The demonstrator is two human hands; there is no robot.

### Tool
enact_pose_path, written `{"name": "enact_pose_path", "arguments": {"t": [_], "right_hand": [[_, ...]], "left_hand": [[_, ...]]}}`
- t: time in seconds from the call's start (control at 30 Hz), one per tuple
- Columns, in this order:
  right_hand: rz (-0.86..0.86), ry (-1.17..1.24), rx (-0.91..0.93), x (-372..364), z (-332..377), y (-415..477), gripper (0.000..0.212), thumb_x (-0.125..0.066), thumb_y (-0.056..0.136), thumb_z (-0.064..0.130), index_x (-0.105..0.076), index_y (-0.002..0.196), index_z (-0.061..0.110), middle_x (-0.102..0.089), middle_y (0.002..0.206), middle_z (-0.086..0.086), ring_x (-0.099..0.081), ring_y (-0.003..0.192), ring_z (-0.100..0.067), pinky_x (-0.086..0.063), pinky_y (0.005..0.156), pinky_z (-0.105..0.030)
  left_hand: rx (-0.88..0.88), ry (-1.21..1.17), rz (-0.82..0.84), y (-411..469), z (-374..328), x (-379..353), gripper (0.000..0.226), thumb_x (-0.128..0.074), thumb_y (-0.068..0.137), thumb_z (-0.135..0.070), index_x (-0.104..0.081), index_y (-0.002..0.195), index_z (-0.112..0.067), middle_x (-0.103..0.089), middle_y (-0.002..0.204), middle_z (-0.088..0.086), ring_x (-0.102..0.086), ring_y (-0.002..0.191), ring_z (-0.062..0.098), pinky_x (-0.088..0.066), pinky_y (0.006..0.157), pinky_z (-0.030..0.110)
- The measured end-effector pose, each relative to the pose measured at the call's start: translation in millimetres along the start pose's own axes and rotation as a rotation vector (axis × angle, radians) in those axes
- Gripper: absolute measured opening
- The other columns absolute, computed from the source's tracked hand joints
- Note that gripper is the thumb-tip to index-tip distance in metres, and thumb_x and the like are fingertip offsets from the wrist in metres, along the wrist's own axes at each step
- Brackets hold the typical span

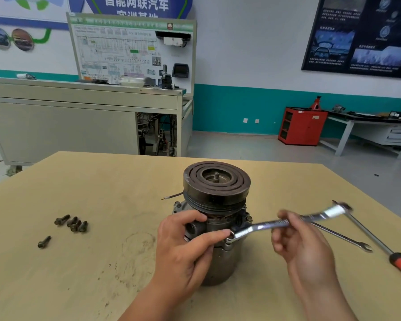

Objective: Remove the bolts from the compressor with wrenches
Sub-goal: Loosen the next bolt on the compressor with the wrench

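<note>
The compressor (217, 181) stands upright on the wooden table (97, 181), its dark grooved pulley on top. My left hand (188, 242) grips the compressor body from the left, the thumb lying by the ring end of a shiny combination wrench (264, 225). That ring end sits over a bolt on the compressor's front flange. My right hand (296, 239) pinches the wrench's shank and looks blurred. Several removed bolts (71, 223) lie in a loose group at the left, with one more bolt (44, 242) nearer me.
A second, slimmer wrench (347, 239) and a screwdriver (380, 244) with a red and black handle lie on the table to the right. A thin wire (171, 196) sticks out behind the compressor. Workbenches and a red cabinet (301, 126) stand far behind.
</note>
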State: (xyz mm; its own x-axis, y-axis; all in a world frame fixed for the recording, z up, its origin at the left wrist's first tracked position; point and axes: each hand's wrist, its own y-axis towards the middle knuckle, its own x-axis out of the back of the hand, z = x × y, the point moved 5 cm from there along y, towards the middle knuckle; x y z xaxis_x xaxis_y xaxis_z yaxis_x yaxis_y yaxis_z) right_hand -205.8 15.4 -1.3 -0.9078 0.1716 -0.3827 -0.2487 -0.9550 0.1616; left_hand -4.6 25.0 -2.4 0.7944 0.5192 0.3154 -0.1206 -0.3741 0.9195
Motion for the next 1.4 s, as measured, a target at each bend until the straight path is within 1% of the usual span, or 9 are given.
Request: {"name": "enact_pose_path", "arguments": {"t": [0.17, 0.4, 0.5, 0.6, 0.7, 0.8, 1.0, 1.2, 1.4], "right_hand": [[0.238, -0.176, -0.099, -21.2, -1.7, 48.9, 0.025, -0.043, 0.092, 0.011, -0.06, 0.075, 0.006, -0.039, 0.04, 0.002, -0.03, 0.035, -0.008, -0.025, 0.036, -0.017], [0.237, 0.484, -0.2, -2.2, -9.4, 13.8, 0.024, -0.068, 0.063, 0.034, -0.067, 0.064, 0.01, -0.046, 0.046, -0.001, -0.035, 0.032, -0.007, -0.027, 0.033, -0.018], [0.453, 0.729, -0.121, -6.3, -17.9, -22.8, 0.049, -0.055, 0.09, 0.032, -0.057, 0.113, -0.012, -0.057, 0.105, -0.039, -0.062, 0.078, -0.037, -0.034, 0.058, -0.038], [0.251, 0.613, -0.057, 13.8, -2.5, -43.8, 0.043, -0.019, 0.104, 0.011, -0.029, 0.132, -0.019, -0.019, 0.136, -0.05, -0.038, 0.115, -0.062, -0.037, 0.086, -0.048], [0.271, 0.436, 0.021, 10.3, 9.1, -62.4, 0.034, -0.041, 0.1, 0.017, -0.049, 0.127, -0.001, -0.04, 0.133, -0.037, -0.053, 0.106, -0.054, -0.05, 0.083, -0.029], [0.448, 0.14, -0.014, -21.3, 4.2, -82.8, 0.046, -0.084, 0.044, 0.062, -0.073, 0.079, 0.034, -0.073, 0.099, -0.008, -0.07, 0.064, -0.033, -0.045, 0.043, -0.01], [0.265, -0.091, -0.07, -28.1, 10.8, -90.9, 0.105, -0.078, 0.006, 0.072, -0.067, 0.089, 0.009, -0.075, 0.084, -0.007, -0.065, 0.047, -0.029, -0.04, 0.037, -0.009], [0.286, -0.206, -0.084, -29.0, 9.3, -93.2, 0.105, -0.075, 0.015, 0.077, -0.061, 0.094, 0.008, -0.075, 0.086, -0.002, -0.067, 0.049, -0.027, -0.04, 0.039, -0.008], [0.069, -0.031, 0.112, -10.2, 13.2, -54.7, 0.03, -0.057, 0.082, 0.046, -0.068, 0.077, 0.019, -0.068, 0.058, -0.012, -0.053, 0.032, -0.02, -0.024, 0.033, -0.006]], "left_hand": [[-0.016, 0.013, 0.006, 0.9, -0.1, -0.8, 0.03, -0.052, 0.085, -0.021, -0.064, 0.105, -0.039, -0.04, 0.116, -0.007, -0.044, 0.106, 0.014, -0.045, 0.076, 0.051], [-0.034, 0.014, -0.049, -0.4, -0.6, 0.6, 0.043, -0.054, 0.084, -0.022, -0.054, 0.125, -0.034, -0.037, 0.114, -0.008, -0.047, 0.102, 0.015, -0.048, 0.076, 0.049], [0.016, 0.0, -0.082, -0.6, 1.2, 0.6, 0.046, -0.057, 0.08, -0.025, -0.05, 0.126, -0.025, -0.038, 0.112, -0.01, -0.048, 0.101, 0.012, -0.05, 0.074, 0.048], [0.027, 0.002, -0.09, 0.0, 1.6, 1.0, 0.043, -0.059, 0.077, -0.025, -0.052, 0.119, -0.021, -0.04, 0.11, -0.006, -0.049, 0.1, 0.011, -0.05, 0.074, 0.048], [0.011, 0.001, -0.083, -0.3, 1.6, 0.7, 0.039, -0.06, 0.076, -0.025, -0.055, 0.114, -0.024, -0.04, 0.11, -0.005, -0.05, 0.102, 0.011, -0.048, 0.078, 0.044], [-0.004, -0.002, -0.08, 0.7, 1.9, 1.1, 0.032, -0.059, 0.076, -0.025, -0.059, 0.108, -0.026, -0.038, 0.109, -0.008, -0.049, 0.103, 0.012, -0.048, 0.079, 0.044], [-0.003, -0.024, -0.08, 0.5, 2.4, 1.8, 0.032, -0.059, 0.078, -0.024, -0.061, 0.109, -0.026, -0.039, 0.109, -0.005, -0.05, 0.102, 0.015, -0.049, 0.08, 0.046], [0.003, -0.028, -0.076, 0.3, 2.2, 1.9, 0.033, -0.059, 0.077, -0.023, -0.061, 0.11, -0.027, -0.04, 0.108, -0.003, -0.05, 0.102, 0.016, -0.05, 0.079, 0.048], [-0.028, 0.031, -0.048, 0.4, 0.0, 0.4, 0.037, -0.054, 0.082, -0.022, -0.06, 0.117, -0.032, -0.039, 0.111, -0.002, -0.047, 0.105, 0.015, -0.049, 0.079, 0.049]]}}
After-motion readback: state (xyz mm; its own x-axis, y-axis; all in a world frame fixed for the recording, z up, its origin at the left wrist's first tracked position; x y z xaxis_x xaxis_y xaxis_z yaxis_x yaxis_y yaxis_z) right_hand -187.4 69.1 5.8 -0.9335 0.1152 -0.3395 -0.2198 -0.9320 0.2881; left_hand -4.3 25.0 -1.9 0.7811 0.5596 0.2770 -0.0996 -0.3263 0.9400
